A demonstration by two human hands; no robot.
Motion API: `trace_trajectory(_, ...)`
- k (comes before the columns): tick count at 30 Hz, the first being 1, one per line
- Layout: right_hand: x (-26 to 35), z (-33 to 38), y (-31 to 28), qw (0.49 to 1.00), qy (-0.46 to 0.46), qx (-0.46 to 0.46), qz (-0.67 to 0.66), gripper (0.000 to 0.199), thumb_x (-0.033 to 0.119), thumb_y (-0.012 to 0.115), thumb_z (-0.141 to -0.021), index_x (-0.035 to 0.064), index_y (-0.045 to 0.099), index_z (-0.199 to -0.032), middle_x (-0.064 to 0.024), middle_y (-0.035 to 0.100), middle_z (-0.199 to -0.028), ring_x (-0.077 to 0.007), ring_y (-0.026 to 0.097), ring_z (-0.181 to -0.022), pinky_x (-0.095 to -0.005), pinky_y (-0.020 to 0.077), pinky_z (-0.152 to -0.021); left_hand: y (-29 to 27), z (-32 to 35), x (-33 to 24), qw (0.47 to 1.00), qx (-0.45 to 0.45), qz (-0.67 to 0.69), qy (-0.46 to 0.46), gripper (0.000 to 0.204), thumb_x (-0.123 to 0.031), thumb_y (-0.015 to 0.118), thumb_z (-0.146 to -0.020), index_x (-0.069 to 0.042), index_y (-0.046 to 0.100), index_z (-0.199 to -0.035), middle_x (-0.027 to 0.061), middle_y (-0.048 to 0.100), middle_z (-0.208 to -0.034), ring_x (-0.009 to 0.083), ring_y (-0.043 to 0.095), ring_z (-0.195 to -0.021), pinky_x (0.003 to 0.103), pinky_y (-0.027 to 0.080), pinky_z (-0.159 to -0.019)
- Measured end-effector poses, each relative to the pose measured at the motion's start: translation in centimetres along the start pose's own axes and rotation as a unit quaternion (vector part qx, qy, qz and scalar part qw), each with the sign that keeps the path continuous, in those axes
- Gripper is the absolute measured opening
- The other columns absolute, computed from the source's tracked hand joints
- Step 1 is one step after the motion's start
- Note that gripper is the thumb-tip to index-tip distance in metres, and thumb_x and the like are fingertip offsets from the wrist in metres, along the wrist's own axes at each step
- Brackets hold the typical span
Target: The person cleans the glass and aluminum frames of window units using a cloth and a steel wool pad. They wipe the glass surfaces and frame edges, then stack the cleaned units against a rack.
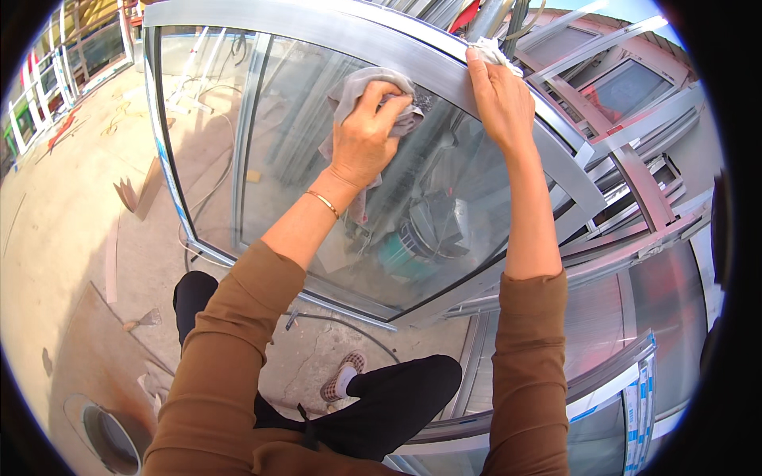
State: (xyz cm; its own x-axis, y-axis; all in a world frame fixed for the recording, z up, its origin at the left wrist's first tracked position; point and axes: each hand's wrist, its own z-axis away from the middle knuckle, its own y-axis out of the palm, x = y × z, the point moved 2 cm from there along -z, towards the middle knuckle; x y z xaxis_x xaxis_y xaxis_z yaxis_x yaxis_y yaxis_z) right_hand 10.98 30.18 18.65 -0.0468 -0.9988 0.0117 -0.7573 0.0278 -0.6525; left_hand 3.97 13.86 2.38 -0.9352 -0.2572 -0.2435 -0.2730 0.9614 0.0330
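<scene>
Left hand [367, 136] curled inward — right hand [506, 101] slightly higher.

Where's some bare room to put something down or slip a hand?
Bare concrete floor at left, between the red item and flat brown sheet. For a hand, the glass left of the gray cloth. The right side is crowded with metal frames.
</scene>
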Motion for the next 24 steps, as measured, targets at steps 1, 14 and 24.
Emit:
trace_trajectory(1, 0.0, 0.0, 0.0, 1.000, 0.003, 0.000, 0.001, 0.075, 0.063, 0.042, -0.112, 0.0033, 0.078, -0.084, -0.0255, 0.073, -0.079, -0.0486, 0.071, -0.084, -0.0565, 0.0530, -0.079, -2.2, -0.4, 2.6, 0.997, -0.056, -0.038, -0.029, 0.046, 0.011, 0.074, -0.073, -0.008, 0.079, -0.114, 0.0093, 0.068, -0.118, 0.0320, 0.068, -0.108, 0.040, 0.056, -0.092)
trace_trajectory(14, -0.8, -0.8, 1.4, 1.000, 0.016, 0.003, 0.007, 0.076, 0.069, 0.042, -0.109, 0.0071, 0.081, -0.089, -0.0228, 0.075, -0.083, -0.0456, 0.073, -0.089, -0.0546, 0.0539, -0.081, 6.0, 7.9, -7.3, 0.991, 0.073, 0.034, 0.109, 0.042, 0.000, 0.076, -0.077, -0.009, 0.079, -0.117, 0.0016, 0.069, -0.121, 0.0261, 0.072, -0.102, 0.040, 0.060, -0.087)
trace_trajectory(24, -2.5, -0.1, 2.4, 0.999, 0.001, -0.006, -0.045, 0.051, 0.042, 0.051, -0.110, -0.0031, 0.072, -0.118, -0.0267, 0.075, -0.116, -0.0489, 0.069, -0.114, -0.0531, 0.0518, -0.100, -3.1, 11.5, 5.4, 0.994, 0.097, -0.037, -0.025, 0.054, 0.013, 0.075, -0.074, -0.011, 0.080, -0.122, 0.0062, 0.068, -0.122, 0.0292, 0.072, -0.105, 0.039, 0.060, -0.085)
